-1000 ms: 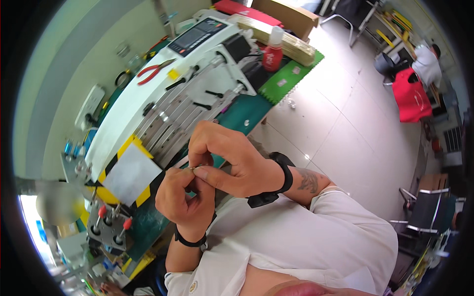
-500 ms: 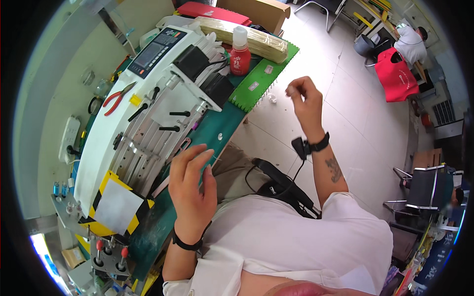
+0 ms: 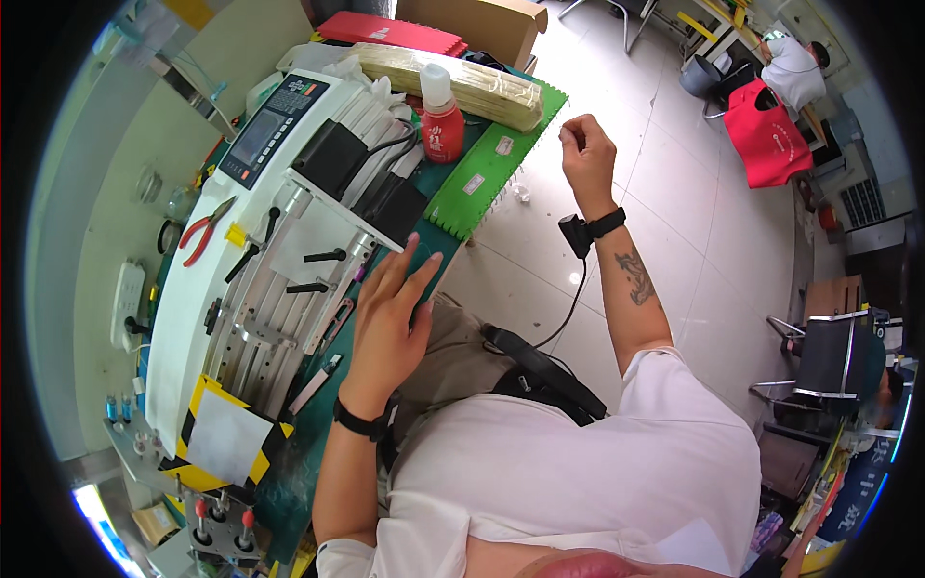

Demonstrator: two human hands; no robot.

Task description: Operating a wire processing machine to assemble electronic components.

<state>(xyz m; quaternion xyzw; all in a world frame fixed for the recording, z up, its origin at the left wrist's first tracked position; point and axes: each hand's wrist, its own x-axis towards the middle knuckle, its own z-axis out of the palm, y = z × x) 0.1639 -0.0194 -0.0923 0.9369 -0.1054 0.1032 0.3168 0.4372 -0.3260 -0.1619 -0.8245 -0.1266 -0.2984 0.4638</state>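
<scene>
My left hand is over the near edge of the green bench, its fingers stretched out and apart, with nothing visible in it. Its fingertips are close to the black motor and metal rails of a white bench machine. Out over the floor, to the right of the bench, I hold up my right hand. Its thumb and fingertips are pinched together; whatever may be between them is too small to make out. A small knife-like tool lies on the bench beside my left wrist.
Red-handled pliers rest on top of the machine. Beyond it stand a red bottle with a white cap, a green serrated-edge board and a long wrapped bundle. Another person sits at the far right. Chairs stand on the right.
My left hand has reached farther along the bench, fingers straighter, uncovering the small tool. My right hand has risen slightly, still pinched. The whole view has shifted a little.
</scene>
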